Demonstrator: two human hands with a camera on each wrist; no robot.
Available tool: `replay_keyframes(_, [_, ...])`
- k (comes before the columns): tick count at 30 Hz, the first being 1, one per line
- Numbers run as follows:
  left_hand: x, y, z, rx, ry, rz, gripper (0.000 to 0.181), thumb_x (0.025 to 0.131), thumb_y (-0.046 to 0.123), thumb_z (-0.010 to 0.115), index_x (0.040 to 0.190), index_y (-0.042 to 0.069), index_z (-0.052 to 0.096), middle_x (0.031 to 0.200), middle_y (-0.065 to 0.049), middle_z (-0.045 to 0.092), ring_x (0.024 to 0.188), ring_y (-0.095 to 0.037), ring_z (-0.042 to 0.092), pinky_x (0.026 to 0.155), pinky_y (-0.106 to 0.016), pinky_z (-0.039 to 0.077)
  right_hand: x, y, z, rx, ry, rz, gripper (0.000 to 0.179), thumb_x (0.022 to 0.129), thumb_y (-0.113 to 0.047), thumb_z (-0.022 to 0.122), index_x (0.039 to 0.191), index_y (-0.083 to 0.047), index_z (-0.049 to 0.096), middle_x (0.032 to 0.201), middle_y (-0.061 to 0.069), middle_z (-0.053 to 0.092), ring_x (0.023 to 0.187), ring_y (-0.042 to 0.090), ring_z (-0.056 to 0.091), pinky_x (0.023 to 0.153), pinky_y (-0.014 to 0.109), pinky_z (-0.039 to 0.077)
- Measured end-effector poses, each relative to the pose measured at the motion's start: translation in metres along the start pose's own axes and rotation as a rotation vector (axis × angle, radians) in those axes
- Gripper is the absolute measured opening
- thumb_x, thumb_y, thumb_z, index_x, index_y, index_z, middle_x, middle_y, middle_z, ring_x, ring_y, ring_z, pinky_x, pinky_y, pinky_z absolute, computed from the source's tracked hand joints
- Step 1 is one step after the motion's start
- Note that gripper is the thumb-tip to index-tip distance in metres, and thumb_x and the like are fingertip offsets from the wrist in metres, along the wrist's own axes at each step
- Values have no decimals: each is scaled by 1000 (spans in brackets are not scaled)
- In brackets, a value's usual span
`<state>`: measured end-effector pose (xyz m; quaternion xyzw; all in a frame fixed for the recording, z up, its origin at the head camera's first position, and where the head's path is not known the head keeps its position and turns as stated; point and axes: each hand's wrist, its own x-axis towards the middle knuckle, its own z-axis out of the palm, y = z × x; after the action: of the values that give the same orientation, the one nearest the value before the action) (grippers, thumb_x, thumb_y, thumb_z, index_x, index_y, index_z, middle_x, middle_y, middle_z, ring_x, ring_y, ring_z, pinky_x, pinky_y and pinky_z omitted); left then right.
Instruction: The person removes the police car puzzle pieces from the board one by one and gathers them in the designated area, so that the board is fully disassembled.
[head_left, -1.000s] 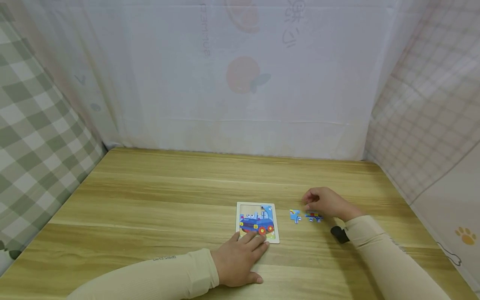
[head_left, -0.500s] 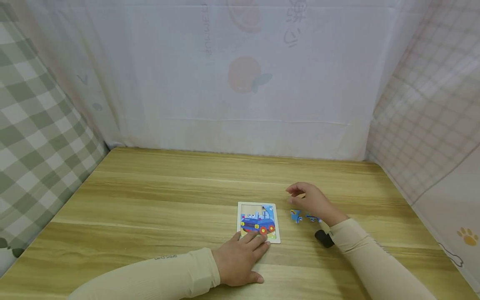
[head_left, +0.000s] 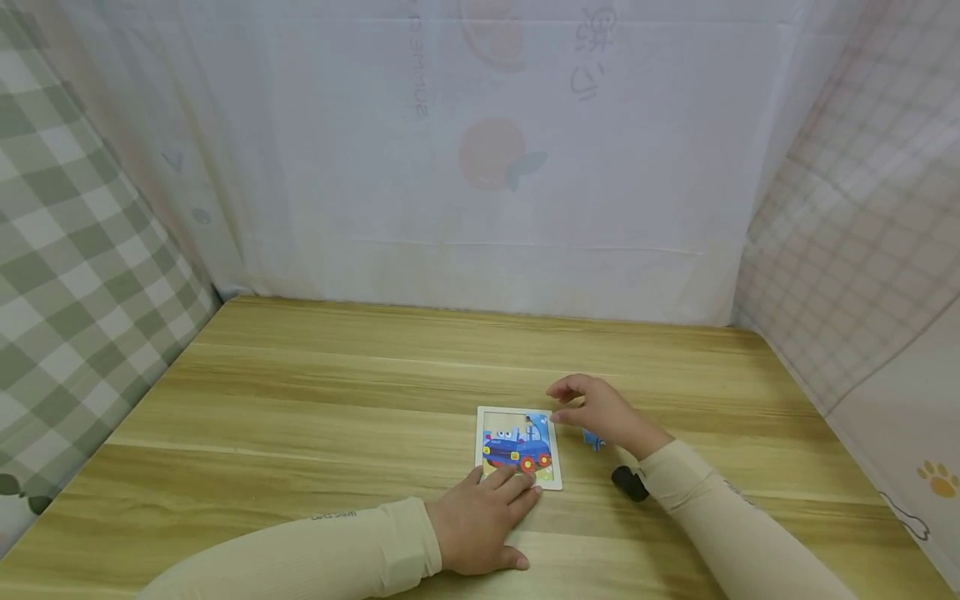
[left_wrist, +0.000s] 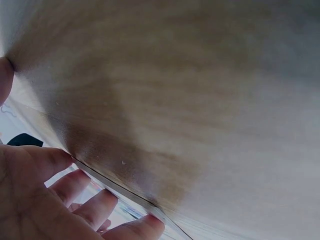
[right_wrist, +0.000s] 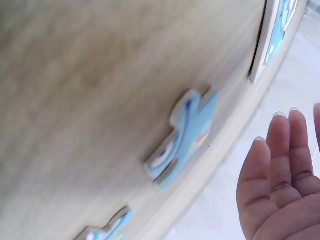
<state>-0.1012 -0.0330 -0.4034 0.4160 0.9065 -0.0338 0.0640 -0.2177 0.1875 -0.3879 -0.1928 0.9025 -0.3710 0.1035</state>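
Note:
A framed jigsaw puzzle with a blue car picture lies on the table; bare backing shows at its upper left. My left hand rests with straight fingers on the near edge of its frame. My right hand hovers at the upper right corner, fingers loosely bent, thumb apart from them and nothing visible between. Beneath that hand, a blue puzzle piece shows partly in the head view. The right wrist view has this piece and a second puzzle piece, both on the table.
The wooden table reaches back to a pale printed curtain. A green checked cloth hangs at the left, and a grid-patterned cloth at the right. A black wrist device sits under the right wrist.
My right hand has moved left from above the loose pieces to the puzzle's upper right corner. My left hand stays on the frame.

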Motion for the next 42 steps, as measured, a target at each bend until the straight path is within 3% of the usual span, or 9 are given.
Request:
replay_keyframes(17, [-3, -1, -1, 19, 7, -2, 75, 89, 66, 49, 148, 21, 40, 149, 5, 37, 137, -16, 34, 100, -46, 44, 12, -15, 16, -140, -93, 20, 30, 81, -9, 77, 108, 1, 67, 102, 8, 64, 90, 20, 57, 83, 40, 50])
replay_keyframes(42, [-3, 0, 0, 29, 32, -5, 74, 88, 67, 50, 146, 21, 42, 147, 6, 39, 136, -17, 36, 99, -45, 44, 16, -22, 23, -130, -143, 16, 21, 79, -1, 77, 96, -3, 64, 89, 4, 58, 82, 18, 49, 78, 36, 46])
